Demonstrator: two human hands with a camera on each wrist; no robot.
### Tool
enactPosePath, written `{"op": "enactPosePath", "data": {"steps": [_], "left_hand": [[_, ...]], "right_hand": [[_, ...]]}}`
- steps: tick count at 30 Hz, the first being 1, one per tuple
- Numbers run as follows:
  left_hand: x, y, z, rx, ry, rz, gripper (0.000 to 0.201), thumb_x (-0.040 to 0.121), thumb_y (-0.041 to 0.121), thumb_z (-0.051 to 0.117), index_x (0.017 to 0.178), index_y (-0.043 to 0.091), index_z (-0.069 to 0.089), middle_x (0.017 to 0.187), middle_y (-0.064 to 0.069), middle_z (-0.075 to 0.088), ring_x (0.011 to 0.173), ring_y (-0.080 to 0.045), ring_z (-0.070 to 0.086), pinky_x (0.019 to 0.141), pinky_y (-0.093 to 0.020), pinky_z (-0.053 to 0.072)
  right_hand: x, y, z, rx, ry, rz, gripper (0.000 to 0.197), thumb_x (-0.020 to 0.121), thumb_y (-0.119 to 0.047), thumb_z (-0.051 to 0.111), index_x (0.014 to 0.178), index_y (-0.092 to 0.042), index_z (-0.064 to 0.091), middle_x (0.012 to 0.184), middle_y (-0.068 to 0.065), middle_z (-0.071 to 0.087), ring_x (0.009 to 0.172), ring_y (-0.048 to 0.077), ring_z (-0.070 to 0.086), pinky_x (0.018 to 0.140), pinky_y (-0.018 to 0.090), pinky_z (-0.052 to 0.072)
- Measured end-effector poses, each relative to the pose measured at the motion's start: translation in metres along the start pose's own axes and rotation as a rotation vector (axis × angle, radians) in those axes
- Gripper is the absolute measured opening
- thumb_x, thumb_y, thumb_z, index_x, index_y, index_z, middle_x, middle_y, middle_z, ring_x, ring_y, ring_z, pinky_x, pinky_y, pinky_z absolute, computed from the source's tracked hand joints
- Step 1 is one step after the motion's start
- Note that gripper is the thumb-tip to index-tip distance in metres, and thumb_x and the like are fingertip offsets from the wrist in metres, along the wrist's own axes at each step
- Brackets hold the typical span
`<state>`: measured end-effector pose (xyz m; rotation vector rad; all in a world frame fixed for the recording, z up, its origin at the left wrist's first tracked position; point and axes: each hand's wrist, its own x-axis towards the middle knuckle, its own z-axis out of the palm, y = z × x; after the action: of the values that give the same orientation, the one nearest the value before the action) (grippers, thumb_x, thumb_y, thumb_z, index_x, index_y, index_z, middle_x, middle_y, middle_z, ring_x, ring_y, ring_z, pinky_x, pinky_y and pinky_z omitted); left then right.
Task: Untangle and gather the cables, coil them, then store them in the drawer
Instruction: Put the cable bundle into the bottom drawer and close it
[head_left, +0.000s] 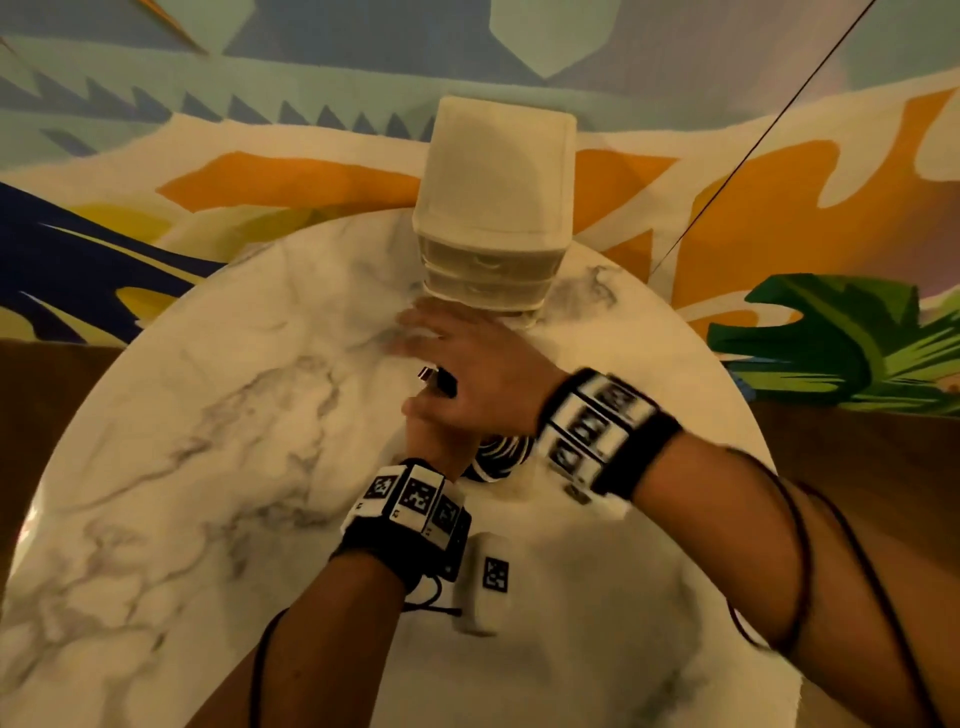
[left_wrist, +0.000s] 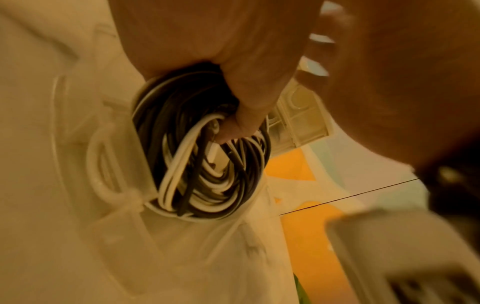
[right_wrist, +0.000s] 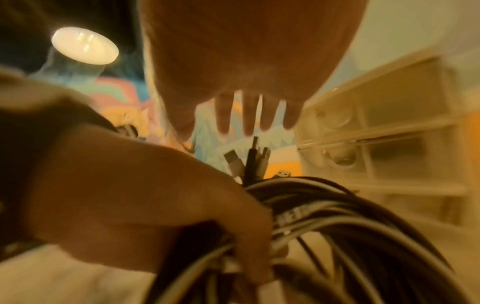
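A coil of black and white cables hangs in my left hand, whose fingers curl round the bundle. Several plug ends stick up out of the coil. My right hand crosses over the left hand, its fingers straight and spread, holding nothing. Its fingertips lie near the foot of the white drawer unit. The unit's translucent drawers look closed. In the head view most of the left hand is hidden under the right.
The round marble table carries the drawer unit at its far edge. A white box with a printed marker sits by my left wrist. A thin dark line runs across the painted wall at the upper right.
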<state>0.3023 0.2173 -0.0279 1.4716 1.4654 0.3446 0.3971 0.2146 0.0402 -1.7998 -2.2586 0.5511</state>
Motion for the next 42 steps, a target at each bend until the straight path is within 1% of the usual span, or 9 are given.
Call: {"op": "enactPosePath", "data": {"steps": [2,5,13,18,22,27,30,33,42], "left_hand": [[0.000,0.001,-0.002,0.127,-0.100,-0.021,0.050,0.099,0.023,0.038,0.144,0.005,0.025,0.148,-0.018,0.031,0.136,-0.031,0.032,0.110,-0.039,0.027],[0.004,0.003,-0.001,0.174,-0.072,-0.004,0.032,0.084,0.024,0.061,0.113,0.009,0.058,0.105,-0.012,0.066,0.098,-0.032,0.062,0.084,-0.040,0.050],[-0.007,-0.009,0.011,0.062,-0.030,0.071,0.035,0.080,0.024,0.065,0.110,0.017,0.049,0.096,-0.001,0.066,0.076,-0.016,0.059,0.064,-0.028,0.046],[-0.014,-0.013,0.014,0.012,-0.047,0.192,0.059,0.081,0.041,0.062,0.129,0.025,0.031,0.110,0.002,0.065,0.093,-0.020,0.064,0.076,-0.039,0.055],[-0.010,-0.020,0.016,0.106,-0.047,0.339,0.069,0.090,0.042,0.050,0.147,0.034,0.013,0.139,0.002,0.049,0.119,-0.017,0.053,0.090,-0.028,0.046],[-0.009,-0.022,0.020,0.281,0.004,0.371,0.066,0.093,0.045,0.039,0.149,0.025,0.010,0.131,-0.008,0.052,0.111,-0.024,0.055,0.087,-0.037,0.048],[-0.005,-0.024,0.021,0.351,-0.023,0.383,0.069,0.093,0.038,0.043,0.150,0.024,0.006,0.123,-0.011,0.054,0.105,-0.026,0.056,0.082,-0.036,0.047],[0.000,-0.024,0.021,0.373,-0.069,0.384,0.067,0.093,0.039,0.044,0.148,0.030,0.008,0.124,-0.009,0.054,0.106,-0.027,0.057,0.081,-0.037,0.047],[0.008,-0.030,0.022,0.229,-0.168,0.415,0.054,0.090,0.030,0.053,0.137,0.017,0.029,0.130,-0.008,0.055,0.110,-0.027,0.057,0.086,-0.038,0.049]], "right_hand": [[0.020,0.008,0.004,-0.135,-0.215,0.014,0.039,0.092,-0.049,0.047,0.118,-0.022,0.059,0.126,0.001,0.055,0.119,0.020,0.048,0.090,0.031,0.036],[0.026,0.029,0.013,-0.113,-0.112,0.170,0.038,0.095,-0.044,0.041,0.089,-0.014,0.065,0.095,0.006,0.063,0.089,0.022,0.059,0.068,0.031,0.040],[0.021,0.038,0.028,0.038,0.111,0.515,0.019,0.092,-0.030,0.047,0.100,-0.016,0.058,0.098,0.009,0.065,0.091,0.027,0.059,0.072,0.033,0.045],[0.027,0.040,0.035,-0.079,0.045,0.540,0.021,0.093,-0.022,0.045,0.093,-0.010,0.063,0.099,0.011,0.064,0.093,0.030,0.061,0.068,0.032,0.040],[0.026,0.042,0.041,-0.133,0.071,0.527,0.021,0.094,-0.016,0.042,0.101,-0.010,0.061,0.110,0.010,0.060,0.104,0.029,0.056,0.078,0.037,0.045],[0.004,0.049,0.061,0.147,0.364,0.440,0.014,0.091,-0.017,0.052,0.096,-0.007,0.060,0.104,0.011,0.055,0.100,0.027,0.050,0.088,0.040,0.043],[-0.009,0.049,0.073,0.286,0.344,0.417,0.023,0.095,-0.013,0.044,0.107,-0.008,0.063,0.111,0.008,0.058,0.106,0.023,0.051,0.097,0.035,0.041],[-0.022,0.055,0.075,0.303,0.313,0.371,0.032,0.095,-0.018,0.040,0.119,-0.009,0.060,0.120,0.007,0.057,0.112,0.021,0.051,0.101,0.031,0.040],[-0.026,0.063,0.081,0.295,0.386,0.374,0.029,0.090,-0.034,0.045,0.094,-0.014,0.066,0.095,0.002,0.056,0.088,0.019,0.055,0.080,0.036,0.047]]}}
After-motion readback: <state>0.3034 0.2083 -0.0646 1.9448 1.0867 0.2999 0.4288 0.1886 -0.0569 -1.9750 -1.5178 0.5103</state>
